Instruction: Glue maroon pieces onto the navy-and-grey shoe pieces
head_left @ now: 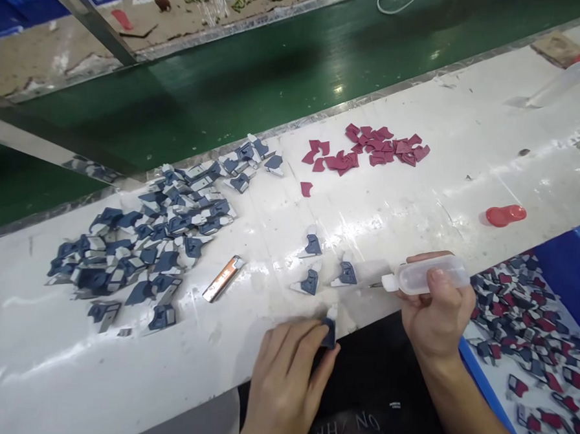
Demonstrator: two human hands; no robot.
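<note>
At the near edge of the white tabletop (247, 286), my left hand (292, 366) pinches a small blue-and-white plastic part (330, 329). My right hand (436, 302) is closed around a translucent squeeze bottle (435, 274), whose thin nozzle points left. Just beyond the nozzle lies a blue-and-white part (346, 272), with a second part (310, 281) and a third part (312, 244) beside it. Further left spreads a big heap of the same parts (168, 223). Flat maroon pieces (371, 147) lie scattered toward the far edge.
An orange lighter (222, 279) rests beside the heap. A red spoon-shaped piece (506, 215) lies at the right. On my right, a blue-edged bin (485, 383) holds many blue, white and maroon parts. A green conveyor belt (298, 68) runs behind the tabletop, with a metal post (86, 18) at left.
</note>
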